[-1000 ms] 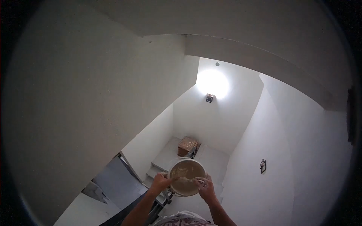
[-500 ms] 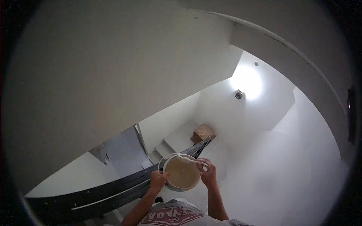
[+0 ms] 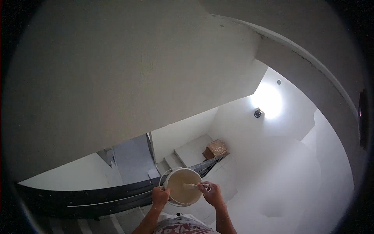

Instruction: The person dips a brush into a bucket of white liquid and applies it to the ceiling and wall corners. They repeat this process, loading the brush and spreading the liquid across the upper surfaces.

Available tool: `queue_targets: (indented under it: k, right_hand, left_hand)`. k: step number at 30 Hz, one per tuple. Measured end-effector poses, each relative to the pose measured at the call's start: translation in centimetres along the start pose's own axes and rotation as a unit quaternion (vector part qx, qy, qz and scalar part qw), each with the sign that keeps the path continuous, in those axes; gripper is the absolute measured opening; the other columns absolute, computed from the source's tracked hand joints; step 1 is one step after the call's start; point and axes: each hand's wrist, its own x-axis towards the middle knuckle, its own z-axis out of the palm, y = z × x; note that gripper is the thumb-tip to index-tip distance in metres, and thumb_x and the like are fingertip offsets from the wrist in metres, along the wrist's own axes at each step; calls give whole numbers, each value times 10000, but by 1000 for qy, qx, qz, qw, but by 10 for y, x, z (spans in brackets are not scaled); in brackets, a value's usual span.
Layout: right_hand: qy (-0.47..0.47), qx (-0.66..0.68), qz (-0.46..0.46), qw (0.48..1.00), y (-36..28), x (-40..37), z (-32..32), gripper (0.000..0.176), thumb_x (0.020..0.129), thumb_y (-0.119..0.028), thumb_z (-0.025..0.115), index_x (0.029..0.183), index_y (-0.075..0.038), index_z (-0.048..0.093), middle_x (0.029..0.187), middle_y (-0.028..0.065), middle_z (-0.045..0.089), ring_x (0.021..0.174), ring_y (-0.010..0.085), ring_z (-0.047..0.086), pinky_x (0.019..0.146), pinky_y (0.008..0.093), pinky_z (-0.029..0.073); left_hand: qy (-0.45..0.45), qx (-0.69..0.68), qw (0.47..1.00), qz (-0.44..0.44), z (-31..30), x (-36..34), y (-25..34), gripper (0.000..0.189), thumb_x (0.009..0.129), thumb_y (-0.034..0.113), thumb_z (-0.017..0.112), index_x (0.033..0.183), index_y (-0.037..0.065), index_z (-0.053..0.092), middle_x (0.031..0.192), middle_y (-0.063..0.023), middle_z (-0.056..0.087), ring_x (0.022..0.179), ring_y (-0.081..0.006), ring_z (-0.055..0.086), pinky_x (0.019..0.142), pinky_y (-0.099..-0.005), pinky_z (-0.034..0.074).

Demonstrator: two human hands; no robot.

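Note:
My left hand (image 3: 160,197) grips the left side of a white bucket (image 3: 181,169), its fingers closed over the rim. Pale beige paint (image 3: 179,195) shows inside, and a thin wire handle loops out on the bucket's left. From the right, my right hand (image 3: 211,194) is closed round the handle of a paintbrush (image 3: 190,186). The whitish brush head points left over the middle of the bucket's mouth, overlapping the paint in this view. Both forearms reach up from the bottom edge, with a printed shirt (image 3: 183,229) between them.
A dark stair railing (image 3: 117,199) curves past behind the bucket. Beyond it are steps (image 3: 174,159) and a brown speckled box (image 3: 215,149). A large pale sloping surface (image 3: 128,78) fills the upper left. A bright lamp (image 3: 258,112) lights the white wall.
The brush head has moved from the bucket's far rim down to the middle of its mouth. The camera view has tilted, so the surroundings sit lower and further right.

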Motion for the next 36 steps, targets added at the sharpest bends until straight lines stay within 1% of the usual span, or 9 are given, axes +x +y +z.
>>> queue_targets:
  k: [8, 11, 13, 16, 20, 27, 29, 32, 36]
  right_hand:
    - [131, 88, 20, 987, 32, 16, 4, 287, 967, -223, 640, 937, 51, 718, 774, 110, 718, 672, 111, 630, 614, 297, 506]
    - [134, 108, 34, 985, 14, 33, 6, 285, 970, -222, 638, 908, 49, 703, 755, 104, 703, 682, 113, 624, 630, 301, 506]
    - [-26, -11, -51, 998, 0, 47, 5, 275, 972, -224, 634, 912, 37, 692, 746, 103, 695, 690, 126, 623, 655, 318, 513]
    - [-51, 8, 9, 999, 15, 72, 15, 263, 971, -226, 633, 952, 26, 707, 808, 123, 710, 712, 133, 632, 675, 337, 519]
    - [-120, 87, -32, 988, 44, 107, 21, 273, 961, -236, 645, 952, 28, 716, 831, 140, 713, 735, 129, 637, 709, 337, 526]
    - [-76, 203, -255, 942, 154, 171, 42, 298, 920, -218, 677, 823, 62, 708, 707, 80, 691, 680, 165, 652, 658, 298, 524]
    - [-5, 352, -110, 929, 165, 164, 39, 286, 891, -215, 705, 757, 36, 693, 628, 53, 636, 624, 129, 614, 583, 281, 485]
    - [10, 219, -161, 962, 145, 165, 24, 296, 887, -228, 716, 722, 15, 677, 604, 17, 594, 560, 106, 548, 519, 277, 423]
    - [-42, 309, -128, 941, 175, 168, 20, 294, 882, -228, 723, 728, 18, 678, 612, 7, 582, 540, 99, 509, 506, 271, 389]
  left_hand:
    - [6, 56, 998, 27, 5, 22, -14, 220, 752, 125, 689, 710, -90, 705, 597, -140, 678, 529, -212, 675, 512, -337, 511]
    - [6, -38, 999, -26, 0, 29, -12, 211, 758, 110, 677, 704, -92, 705, 595, -144, 676, 515, -208, 668, 498, -328, 504]
    - [9, -111, 994, -4, 1, 42, -27, 201, 765, 100, 669, 694, -85, 708, 590, -138, 673, 490, -194, 653, 474, -325, 495]
    - [-13, -66, 998, -18, -4, 40, -14, 205, 776, 105, 673, 681, -75, 704, 563, -121, 657, 485, -167, 641, 462, -326, 488]
    - [52, -11, 998, 17, -1, 30, -17, 219, 773, 124, 698, 664, -66, 689, 520, -110, 628, 481, -159, 632, 462, -333, 491]
    - [81, -42, 985, 146, 45, 83, -65, 245, 754, 181, 759, 737, -56, 701, 589, -140, 658, 550, -154, 644, 537, -359, 518]
    - [94, -105, 984, 110, 71, 64, -71, 250, 749, 181, 769, 750, -59, 699, 600, -137, 660, 548, -138, 626, 537, -357, 510]
    - [106, -64, 989, 83, 93, 46, -77, 213, 753, 145, 762, 784, -58, 707, 601, -100, 661, 539, -100, 593, 515, -331, 487]
    - [61, -133, 989, 30, 96, 40, -66, 170, 777, 120, 739, 783, -49, 715, 617, -58, 669, 548, -83, 606, 488, -286, 465]
